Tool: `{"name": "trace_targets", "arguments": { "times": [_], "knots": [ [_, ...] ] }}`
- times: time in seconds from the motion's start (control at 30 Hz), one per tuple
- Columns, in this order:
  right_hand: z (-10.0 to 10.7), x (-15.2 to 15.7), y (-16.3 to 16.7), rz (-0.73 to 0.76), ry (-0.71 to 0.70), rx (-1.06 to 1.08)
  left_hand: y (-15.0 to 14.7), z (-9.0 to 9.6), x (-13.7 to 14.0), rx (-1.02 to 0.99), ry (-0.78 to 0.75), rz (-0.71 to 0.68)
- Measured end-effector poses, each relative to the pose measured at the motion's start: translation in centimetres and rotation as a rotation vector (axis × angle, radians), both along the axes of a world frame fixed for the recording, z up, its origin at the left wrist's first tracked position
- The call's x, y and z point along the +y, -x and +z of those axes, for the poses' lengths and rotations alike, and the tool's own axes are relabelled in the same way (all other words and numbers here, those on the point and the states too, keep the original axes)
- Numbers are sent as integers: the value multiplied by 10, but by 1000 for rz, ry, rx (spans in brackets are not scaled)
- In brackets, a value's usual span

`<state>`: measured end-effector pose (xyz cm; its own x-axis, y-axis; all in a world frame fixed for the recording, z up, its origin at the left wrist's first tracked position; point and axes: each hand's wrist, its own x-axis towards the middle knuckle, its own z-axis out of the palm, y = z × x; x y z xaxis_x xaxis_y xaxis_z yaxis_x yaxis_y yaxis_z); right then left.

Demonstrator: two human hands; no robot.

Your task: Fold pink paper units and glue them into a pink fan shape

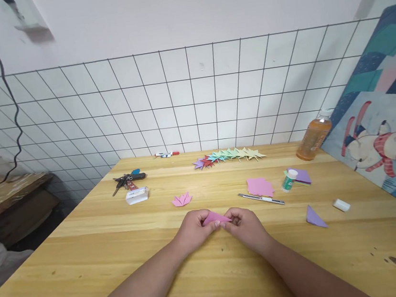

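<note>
A folded pink paper (215,217) is pinched between my two hands above the wooden table (124,254). My left hand (195,228) is closed on its left side, with the thumb along the lower edge. On the right corner, my right hand (245,224) is closed with thumb and curled fingers. Beyond my left hand lies a pink folded paper piece (181,199) with several points. A stack of pink paper sheets (260,187) and a utility knife (261,199) lie beyond my right hand.
Along the back sit colourful folded paper stars (227,155) and a marker (167,154). At left are keys (128,180) and a small white box (137,195). On the right stand a glue stick (289,180) and bottle (314,136), near a purple paper triangle (314,217) and eraser (341,205).
</note>
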<state>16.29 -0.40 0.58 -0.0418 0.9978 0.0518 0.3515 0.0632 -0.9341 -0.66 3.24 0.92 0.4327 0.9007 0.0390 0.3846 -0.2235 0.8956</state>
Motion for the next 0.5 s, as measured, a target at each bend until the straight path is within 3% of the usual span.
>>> {"name": "trace_targets", "arguments": {
  "times": [0.5],
  "knots": [
    [-1, 5, -6, -30, 35, 132, 5, -1, 12, -111, 122, -65]
  ]
}}
